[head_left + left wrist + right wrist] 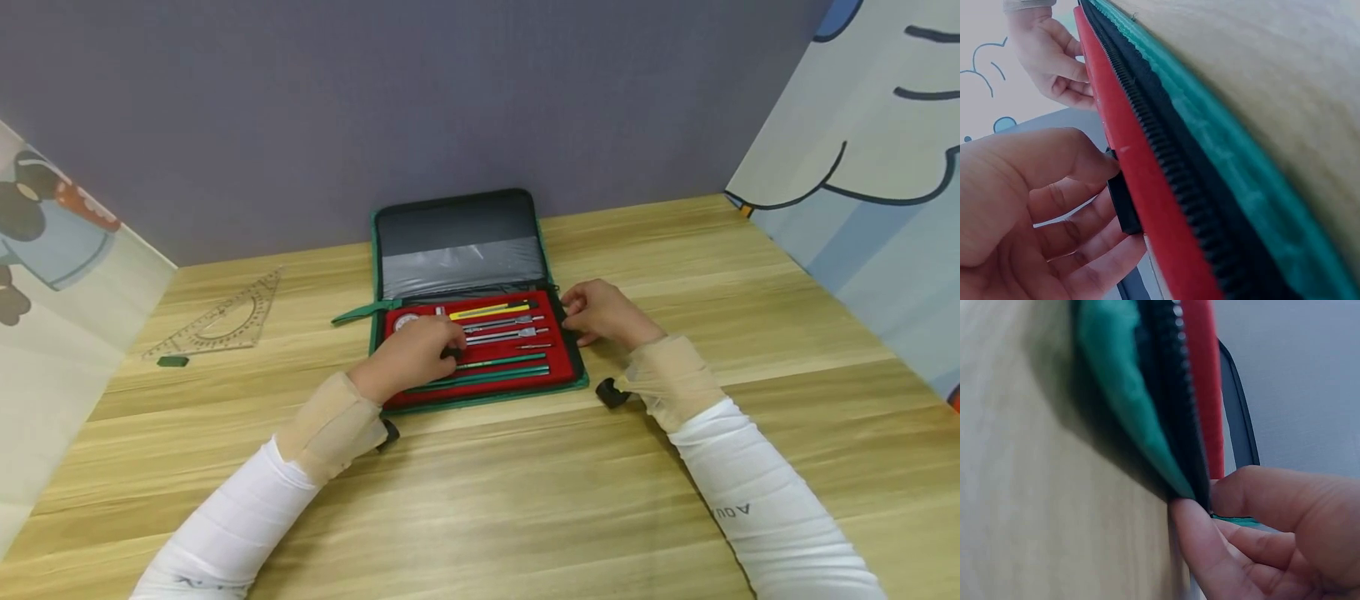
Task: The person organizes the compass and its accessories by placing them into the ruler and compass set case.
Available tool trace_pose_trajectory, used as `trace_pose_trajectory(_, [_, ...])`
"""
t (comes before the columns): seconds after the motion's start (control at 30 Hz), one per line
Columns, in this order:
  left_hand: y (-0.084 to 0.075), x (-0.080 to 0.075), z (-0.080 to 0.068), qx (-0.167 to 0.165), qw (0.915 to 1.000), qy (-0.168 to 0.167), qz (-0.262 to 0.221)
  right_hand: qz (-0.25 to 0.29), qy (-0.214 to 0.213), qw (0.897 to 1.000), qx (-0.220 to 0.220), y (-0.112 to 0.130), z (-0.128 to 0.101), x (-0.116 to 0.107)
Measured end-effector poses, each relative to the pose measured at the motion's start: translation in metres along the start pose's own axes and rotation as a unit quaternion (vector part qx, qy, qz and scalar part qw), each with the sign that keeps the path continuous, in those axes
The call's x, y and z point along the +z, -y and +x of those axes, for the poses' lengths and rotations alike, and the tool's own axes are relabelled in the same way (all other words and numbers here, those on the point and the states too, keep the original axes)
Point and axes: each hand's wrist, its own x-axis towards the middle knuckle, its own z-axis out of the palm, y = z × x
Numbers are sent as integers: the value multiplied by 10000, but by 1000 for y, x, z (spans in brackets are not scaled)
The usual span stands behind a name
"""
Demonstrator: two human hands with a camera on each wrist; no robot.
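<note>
Nearest the camera, two white sleeves [247, 517] with tan cuffs cross the pale wood-grain table [525, 500]; the right sleeve carries small upside-down lettering that reads roughly "A OU", not fully legible. A black clip sits under each wrist.

The left hand [411, 357] lies over the red tray, fingers curled; the left wrist view shows thumb and fingers pinching a small black block [1124, 203] against the edge of the red lining. The right hand [603, 314] grips the right rim of the case [577, 367], fingertips [1194, 540] pressed to the black zipper teeth and green fabric edge.

The case lies open at the table's middle: green woven shell, black zipper, red velvety tray [558, 371] with moulded slots. In them lie green pencils [502, 373], slim metal drafting tools [501, 336], a yellow tool [487, 312] and a round white dial-like piece [405, 322]. The lid [459, 242] leans back, black-edged with a grey glossy pocket.

Farther left lie a clear plastic set square [225, 321] with printed scales, too small to read, and a small green eraser [172, 361]. A grey wall [375, 100] and cartoon-printed side panels close the space.
</note>
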Motion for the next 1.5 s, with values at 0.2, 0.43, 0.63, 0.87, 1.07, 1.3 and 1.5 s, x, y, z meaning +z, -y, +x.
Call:
trace_pose_trajectory(0.2, [0,-1,0,-44,10000,-19,-12,18,-13,10000,-7,0,0,0])
trace_pose_trajectory(0.43, [0,-2,1,-47,10000,15,-54,76,-5,10000,-62,1,-1,0])
trace_pose_trajectory(0.63, [0,-2,1,-62,10000,-9,-35,34,-2,10000,-56,0,-2,-1])
trace_pose_trajectory(0.87, [-1,-2,1,-152,9999,4,-14,11,17,10000,-8,0,0,-1])
trace_pose_trajectory(1.07, [-1,-3,-1,-119,9999,-66,-8,-22,19,10000,28,0,0,0])
trace_pose_trajectory(1.3, [-1,-2,-3,-69,9997,-193,111,-22,13,10000,-2,-1,1,-1])
trace_pose_trajectory(1.5, [-2,0,-2,-141,9997,-174,24,-23,28,10000,-31,-2,1,-1])
